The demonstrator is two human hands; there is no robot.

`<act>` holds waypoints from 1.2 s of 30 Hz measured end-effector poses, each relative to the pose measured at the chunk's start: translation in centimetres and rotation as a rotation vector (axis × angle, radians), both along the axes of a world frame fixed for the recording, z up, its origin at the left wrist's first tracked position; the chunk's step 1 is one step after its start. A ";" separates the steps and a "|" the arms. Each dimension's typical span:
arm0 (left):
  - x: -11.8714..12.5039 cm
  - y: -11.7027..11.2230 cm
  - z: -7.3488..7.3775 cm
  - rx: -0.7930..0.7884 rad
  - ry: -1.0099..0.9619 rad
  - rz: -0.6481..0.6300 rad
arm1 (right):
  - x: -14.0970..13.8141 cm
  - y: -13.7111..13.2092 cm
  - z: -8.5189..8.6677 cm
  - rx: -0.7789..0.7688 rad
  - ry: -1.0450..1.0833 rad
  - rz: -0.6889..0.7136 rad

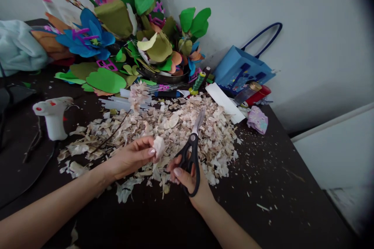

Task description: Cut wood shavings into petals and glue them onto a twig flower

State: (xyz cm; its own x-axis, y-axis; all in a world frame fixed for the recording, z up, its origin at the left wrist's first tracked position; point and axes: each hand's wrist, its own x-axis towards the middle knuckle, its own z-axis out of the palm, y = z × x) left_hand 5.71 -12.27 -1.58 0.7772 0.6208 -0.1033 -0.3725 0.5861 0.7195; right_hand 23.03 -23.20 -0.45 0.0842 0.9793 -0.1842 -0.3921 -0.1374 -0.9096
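Between thumb and fingers, my left hand (133, 157) pinches a small pale petal-like piece (158, 147). My right hand (187, 177) is closed around the handles of black-handled scissors (193, 144), whose blades point away from me and look nearly together. Both hands are over the near side of a wide heap of dry cream and pinkish scraps (210, 140). Behind the left hand, a thin brown twig (118, 127) bearing a cluster of pale petals (138, 95) lies across the heap.
A white glue gun (54, 116) stands at the left. Felt flowers and leaves (106, 79) fill the back. Green thread (198, 82), a white strip (224, 103), a blue bag (242, 68) and a crumpled lilac cloth (257, 120) sit at back right. Small bits litter the dark table (280, 198).
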 end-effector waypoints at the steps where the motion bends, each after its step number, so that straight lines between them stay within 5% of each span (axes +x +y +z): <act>1: 0.0 -0.2 0.0 0.017 0.023 0.006 | 0.0 0.1 0.0 0.003 0.020 -0.009; 24: 0.5 -1.0 0.0 0.137 0.083 -0.253 | -0.6 0.3 -1.5 -0.044 0.205 0.009; 36: 0.5 -1.1 0.1 0.090 0.199 -0.269 | -0.3 0.1 -1.3 -0.077 0.141 0.119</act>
